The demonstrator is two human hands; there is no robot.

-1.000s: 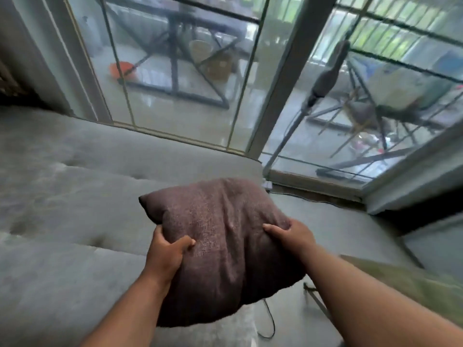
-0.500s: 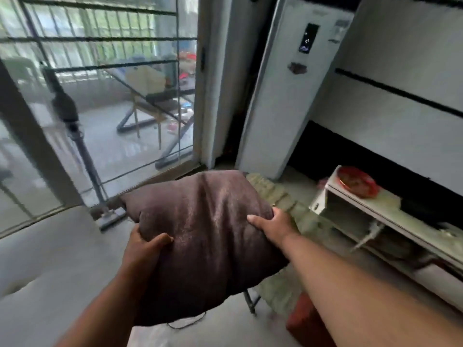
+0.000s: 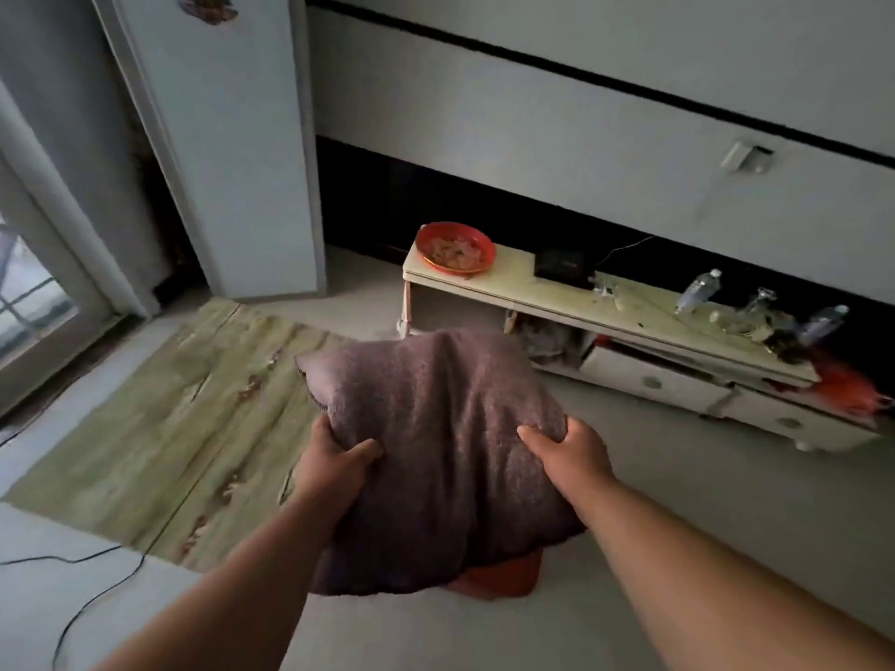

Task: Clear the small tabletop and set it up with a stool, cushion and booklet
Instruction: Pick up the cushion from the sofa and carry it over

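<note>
I hold a brownish-purple cushion (image 3: 436, 443) in front of me with both hands. My left hand (image 3: 334, 464) grips its left edge and my right hand (image 3: 569, 452) grips its right edge. Under the cushion's lower edge a red stool (image 3: 503, 576) shows partly on the floor; most of it is hidden by the cushion. A small tabletop with a green wood-grain surface (image 3: 160, 418) lies low at the left, beside the cushion. No booklet is in view.
A long low cabinet (image 3: 624, 312) stands along the far wall, with a red bowl (image 3: 455, 247), a dark box and several bottles (image 3: 697, 290) on it. A white tall appliance (image 3: 232, 138) stands at the back left. A black cable (image 3: 97, 588) runs over the floor at the lower left.
My view has swung right, from the grey sofa and glass doors to the room's floor and cabinet. The cushion stays held in both hands and now hangs over the red stool.
</note>
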